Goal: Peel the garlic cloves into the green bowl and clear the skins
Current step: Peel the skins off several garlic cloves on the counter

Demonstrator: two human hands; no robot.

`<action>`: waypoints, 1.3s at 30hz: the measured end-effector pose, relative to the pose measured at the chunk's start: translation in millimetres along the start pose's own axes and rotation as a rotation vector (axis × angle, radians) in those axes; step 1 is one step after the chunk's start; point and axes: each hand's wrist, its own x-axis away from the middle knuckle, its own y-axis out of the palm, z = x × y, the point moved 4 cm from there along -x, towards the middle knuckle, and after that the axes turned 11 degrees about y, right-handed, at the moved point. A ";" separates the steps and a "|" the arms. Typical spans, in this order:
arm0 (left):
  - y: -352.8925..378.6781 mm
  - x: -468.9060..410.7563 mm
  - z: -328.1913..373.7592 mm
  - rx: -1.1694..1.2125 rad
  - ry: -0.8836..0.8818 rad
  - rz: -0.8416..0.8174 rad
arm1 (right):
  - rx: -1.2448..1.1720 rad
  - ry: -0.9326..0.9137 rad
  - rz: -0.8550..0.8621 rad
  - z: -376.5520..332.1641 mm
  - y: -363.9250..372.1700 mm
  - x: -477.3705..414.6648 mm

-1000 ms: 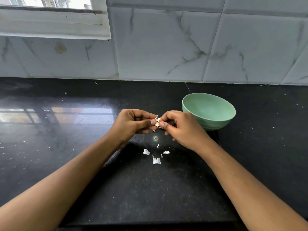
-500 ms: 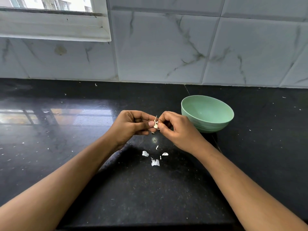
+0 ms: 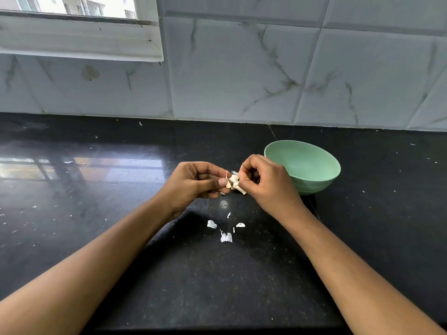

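A small garlic clove with pale papery skin hangs above the black counter between my two hands. My left hand pinches it with thumb and fingers from the left. My right hand pinches the skin on its right side, and a strip of skin trails down from the clove. Several white skin scraps lie on the counter below the hands. The green bowl stands just right of my right hand; the part of its inside that shows looks empty.
The glossy black counter carries tiny white flecks all over. A marble-tiled wall runs behind it, with a white window frame at the upper left. The counter's front edge lies at the bottom of the view.
My hands have stayed at the same spot over the counter. The skin on the clove has been pulled further loose, with a strip now hanging down at its right.
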 end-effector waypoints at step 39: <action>-2.2 4.1 1.3 0.176 -0.134 0.132 | -0.171 -0.020 -0.028 -4.6 -3.2 3.4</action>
